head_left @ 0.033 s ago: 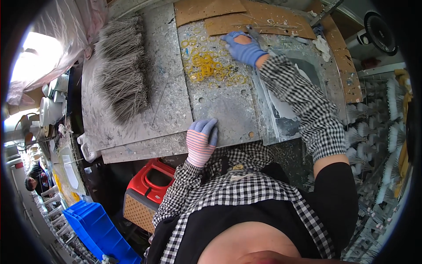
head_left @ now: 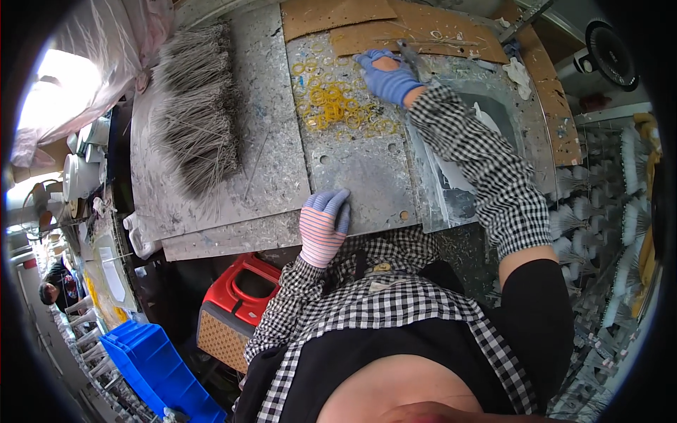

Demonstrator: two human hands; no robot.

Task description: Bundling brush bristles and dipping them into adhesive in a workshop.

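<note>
Yellow rubber bands [head_left: 337, 106] scattered at far desk [head_left: 367, 176] centre, unchanged from earlier frame, right hand [head_left: 386, 76] unmoved, fingers curled on a thin metal tool [head_left: 409, 53] beside them, left hand [head_left: 324, 225] flat, fingers together, on desk's near edge.

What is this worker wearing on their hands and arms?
Both hands are gloved. The left hand wears a knit glove with thin pink and white stripes and blue-grey fingers. The right hand wears a glove that looks blue all over. Both arms have black-and-white checked sleeves, and a black short-sleeved top goes over the right upper arm.
</note>
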